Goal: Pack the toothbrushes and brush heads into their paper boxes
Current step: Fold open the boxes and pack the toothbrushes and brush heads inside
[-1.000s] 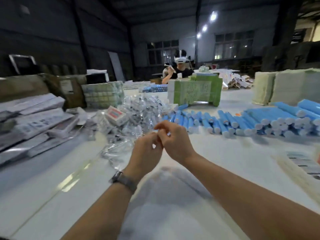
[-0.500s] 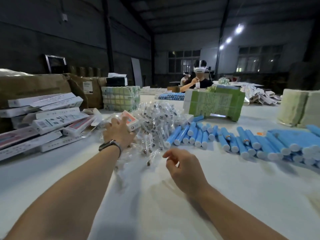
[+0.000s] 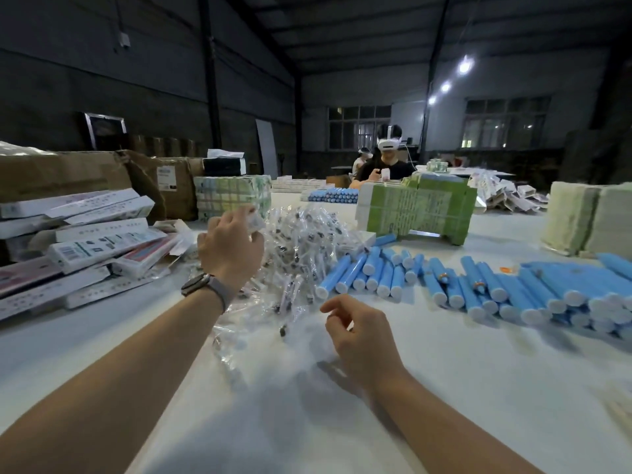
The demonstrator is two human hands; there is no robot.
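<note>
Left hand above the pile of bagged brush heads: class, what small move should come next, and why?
Probably draw the left hand back toward the body with the small packet it grips, since the right hand waits open, holding nothing, nearer the body beside the brush-head pile.

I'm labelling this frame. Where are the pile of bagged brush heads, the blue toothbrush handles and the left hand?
pile of bagged brush heads (image 3: 301, 241): head view, middle of the heap.
blue toothbrush handles (image 3: 371, 271): head view, a near handle's barrel.
left hand (image 3: 231, 246): head view, back of hand.
</note>
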